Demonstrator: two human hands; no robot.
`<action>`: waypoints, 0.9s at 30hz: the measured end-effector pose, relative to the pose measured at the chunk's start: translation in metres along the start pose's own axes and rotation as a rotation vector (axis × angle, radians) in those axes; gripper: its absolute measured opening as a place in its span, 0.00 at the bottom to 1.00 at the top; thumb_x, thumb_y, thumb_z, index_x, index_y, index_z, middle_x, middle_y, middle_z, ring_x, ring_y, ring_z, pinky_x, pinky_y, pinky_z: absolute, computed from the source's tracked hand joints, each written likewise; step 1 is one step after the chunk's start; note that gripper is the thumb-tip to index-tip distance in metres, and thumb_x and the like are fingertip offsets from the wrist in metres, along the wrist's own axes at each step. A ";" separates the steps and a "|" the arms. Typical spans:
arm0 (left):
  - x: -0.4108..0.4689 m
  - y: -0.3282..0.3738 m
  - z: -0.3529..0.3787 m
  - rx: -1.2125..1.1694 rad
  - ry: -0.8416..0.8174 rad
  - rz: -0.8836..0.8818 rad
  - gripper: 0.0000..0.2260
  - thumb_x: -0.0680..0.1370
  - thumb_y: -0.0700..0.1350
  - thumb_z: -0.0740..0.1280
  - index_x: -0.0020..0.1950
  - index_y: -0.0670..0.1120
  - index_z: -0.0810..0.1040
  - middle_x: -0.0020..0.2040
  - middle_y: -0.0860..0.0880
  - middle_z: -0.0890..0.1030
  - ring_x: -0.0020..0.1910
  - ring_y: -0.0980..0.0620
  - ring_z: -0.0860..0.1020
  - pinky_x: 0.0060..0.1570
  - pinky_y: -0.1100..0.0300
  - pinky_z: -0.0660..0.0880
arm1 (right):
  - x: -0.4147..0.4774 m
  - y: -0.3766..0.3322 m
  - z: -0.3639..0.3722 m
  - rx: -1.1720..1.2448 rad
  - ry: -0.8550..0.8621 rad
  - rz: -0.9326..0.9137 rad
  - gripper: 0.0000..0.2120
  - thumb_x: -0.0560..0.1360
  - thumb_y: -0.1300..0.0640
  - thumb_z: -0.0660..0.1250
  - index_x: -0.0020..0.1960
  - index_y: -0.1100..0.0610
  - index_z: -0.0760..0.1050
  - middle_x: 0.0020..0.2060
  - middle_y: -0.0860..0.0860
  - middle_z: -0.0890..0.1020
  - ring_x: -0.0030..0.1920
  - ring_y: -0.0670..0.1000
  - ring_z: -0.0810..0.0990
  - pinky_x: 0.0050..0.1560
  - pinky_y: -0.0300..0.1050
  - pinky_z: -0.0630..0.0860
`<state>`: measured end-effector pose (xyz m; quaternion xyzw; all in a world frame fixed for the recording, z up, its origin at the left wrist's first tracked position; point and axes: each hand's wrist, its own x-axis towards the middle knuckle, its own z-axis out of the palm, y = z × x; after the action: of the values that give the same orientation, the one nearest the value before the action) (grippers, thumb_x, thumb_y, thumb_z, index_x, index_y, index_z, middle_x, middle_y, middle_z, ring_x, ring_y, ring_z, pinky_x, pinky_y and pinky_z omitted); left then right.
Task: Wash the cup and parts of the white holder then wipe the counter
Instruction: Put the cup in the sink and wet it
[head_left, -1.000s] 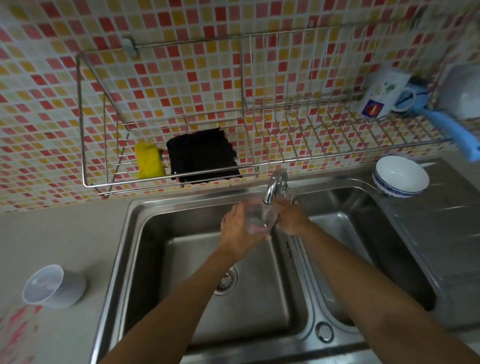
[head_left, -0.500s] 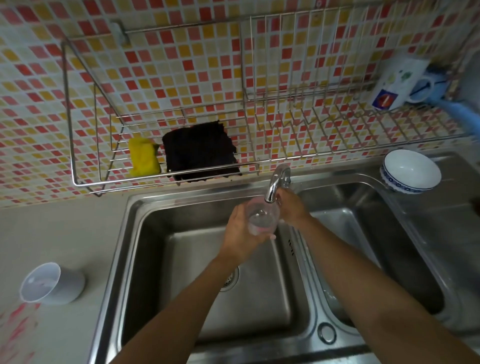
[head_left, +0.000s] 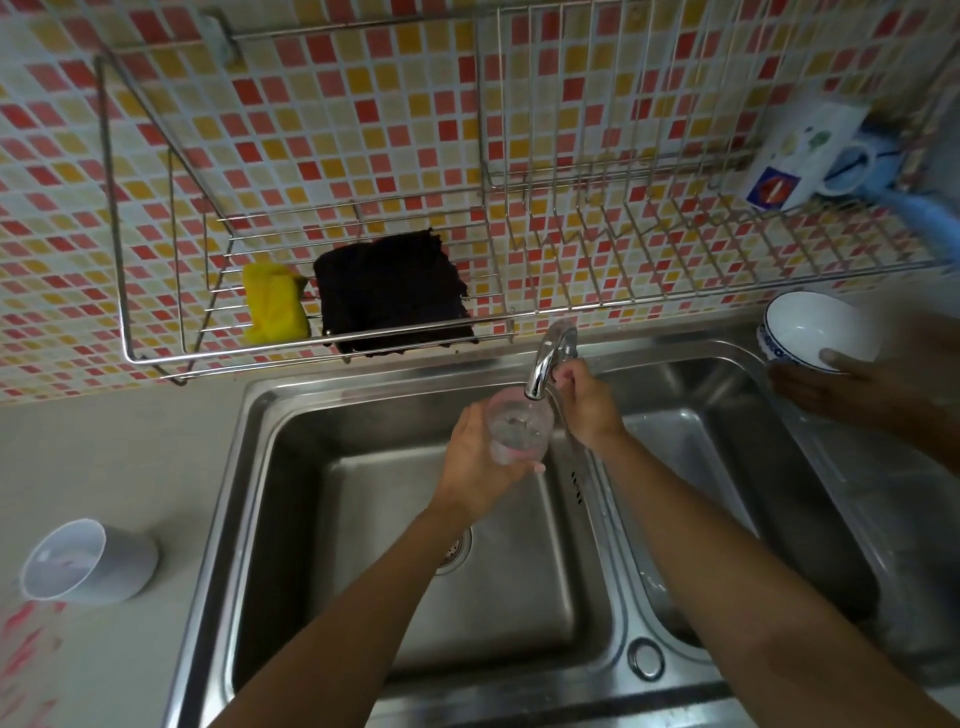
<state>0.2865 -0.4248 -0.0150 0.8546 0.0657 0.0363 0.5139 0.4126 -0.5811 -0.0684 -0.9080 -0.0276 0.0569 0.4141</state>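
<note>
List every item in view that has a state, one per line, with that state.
clear cup: upright under the spout, water in it, held by left hand
faucet: right hand on it; flow unclear
white cup: lying on its side on the counter
white bowl: upright, gripped by another person's hand
mug: tilted on the rack
yellow sponge: on the rack
black cloth: on the rack

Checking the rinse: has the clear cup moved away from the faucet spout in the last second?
No. The clear cup sits under the faucet spout tip as before, in the left hand.
</note>
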 end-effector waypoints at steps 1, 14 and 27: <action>0.001 -0.001 0.000 0.007 -0.004 0.008 0.35 0.61 0.45 0.82 0.64 0.48 0.71 0.55 0.53 0.74 0.57 0.52 0.74 0.56 0.59 0.75 | -0.001 0.002 -0.002 0.027 0.034 0.023 0.07 0.81 0.58 0.56 0.48 0.57 0.71 0.39 0.52 0.78 0.38 0.58 0.76 0.32 0.37 0.67; -0.002 -0.003 0.004 -0.040 0.019 -0.004 0.36 0.61 0.46 0.82 0.64 0.50 0.70 0.55 0.55 0.74 0.57 0.54 0.75 0.55 0.61 0.75 | 0.003 0.005 0.001 -0.010 0.080 0.051 0.09 0.81 0.57 0.56 0.50 0.57 0.75 0.45 0.58 0.81 0.41 0.54 0.76 0.41 0.42 0.67; -0.007 -0.003 0.004 -0.016 0.013 0.022 0.38 0.61 0.48 0.82 0.67 0.49 0.69 0.57 0.53 0.73 0.58 0.54 0.74 0.59 0.56 0.75 | -0.002 -0.003 -0.013 -0.033 0.006 0.076 0.13 0.82 0.56 0.54 0.61 0.58 0.74 0.55 0.59 0.80 0.54 0.59 0.78 0.48 0.43 0.68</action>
<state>0.2799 -0.4278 -0.0195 0.8509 0.0591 0.0481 0.5197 0.4122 -0.5890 -0.0571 -0.9154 0.0072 0.0695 0.3965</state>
